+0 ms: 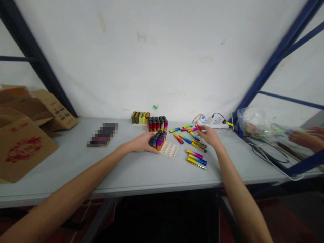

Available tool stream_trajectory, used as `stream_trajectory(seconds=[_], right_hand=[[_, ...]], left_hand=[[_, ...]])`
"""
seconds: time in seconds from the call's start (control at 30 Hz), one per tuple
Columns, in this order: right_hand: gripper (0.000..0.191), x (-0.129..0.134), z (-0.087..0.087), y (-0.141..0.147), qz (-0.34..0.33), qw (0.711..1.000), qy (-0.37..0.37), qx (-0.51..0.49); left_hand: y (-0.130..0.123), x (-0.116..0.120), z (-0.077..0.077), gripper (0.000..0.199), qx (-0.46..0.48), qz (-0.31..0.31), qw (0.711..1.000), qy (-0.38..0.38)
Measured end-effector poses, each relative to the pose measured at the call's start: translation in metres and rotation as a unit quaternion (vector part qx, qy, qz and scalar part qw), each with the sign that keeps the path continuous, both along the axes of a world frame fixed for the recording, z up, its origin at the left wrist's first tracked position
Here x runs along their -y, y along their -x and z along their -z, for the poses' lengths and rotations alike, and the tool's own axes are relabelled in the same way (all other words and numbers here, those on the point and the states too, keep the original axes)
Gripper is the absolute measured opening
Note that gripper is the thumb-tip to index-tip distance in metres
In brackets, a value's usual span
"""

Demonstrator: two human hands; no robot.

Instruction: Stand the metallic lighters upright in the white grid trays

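Observation:
My left hand (143, 142) curves round the left side of a group of upright lighters (160, 141), thumb at the front, its other fingertips hidden behind. These lighters have shiny multicoloured bodies and dark tops, and fill the left part of a white tray (170, 150) with round pockets. On the right, my right hand (209, 135) pinches a red lighter (198, 128) just above the table. Loose metallic lighters (186, 138) lie scattered between the tray and my right hand. Several more, including a yellow-and-silver lighter (196, 162), lie nearer the front edge.
Behind the tray stand a block of red and purple lighters (157, 125) and a block of green and yellow lighters (140, 117). Cardboard boxes (27, 148) and a blurred-out dark item (103, 135) are left. A power strip (215, 124), cables and another person's hands (307, 140) are right.

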State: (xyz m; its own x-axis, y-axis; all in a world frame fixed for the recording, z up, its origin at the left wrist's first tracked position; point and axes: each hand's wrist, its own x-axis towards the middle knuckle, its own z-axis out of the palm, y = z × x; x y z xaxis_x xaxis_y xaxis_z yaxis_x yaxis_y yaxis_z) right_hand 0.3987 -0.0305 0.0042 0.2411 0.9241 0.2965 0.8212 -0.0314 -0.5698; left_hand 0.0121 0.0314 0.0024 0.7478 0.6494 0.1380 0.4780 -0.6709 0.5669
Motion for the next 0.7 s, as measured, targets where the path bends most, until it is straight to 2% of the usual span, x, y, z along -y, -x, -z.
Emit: stream_trajectory(seconds=[0.1,0.17,0.27,0.33,0.5,0.7], right_hand=[[0.039,-0.001,-0.002,0.014,-0.093,0.988,-0.018,-0.126],[0.047,0.001,-0.004,0.027,-0.158,0.972,-0.027,-0.174],[0.059,0.008,-0.011,0.045,-0.235,0.954,-0.022,-0.183],[0.06,0.013,-0.016,0.054,-0.269,0.95,-0.013,-0.161],[0.052,0.021,-0.026,0.072,-0.29,0.95,-0.024,-0.113],[0.042,0.024,-0.029,0.085,-0.227,0.962,-0.094,-0.123]], left_hand=[[0.002,-0.002,0.001,0.089,0.006,0.004,1.0,0.001],[0.002,-0.001,0.002,0.088,0.0,0.0,1.0,0.005],[0.002,-0.001,0.003,0.086,0.002,0.001,1.0,0.014],[0.002,0.0,0.004,0.088,0.005,-0.002,1.0,0.017],[0.002,0.001,0.004,0.095,-0.005,-0.02,1.0,0.008],[0.002,-0.001,0.006,0.089,0.007,-0.001,1.0,0.008]])
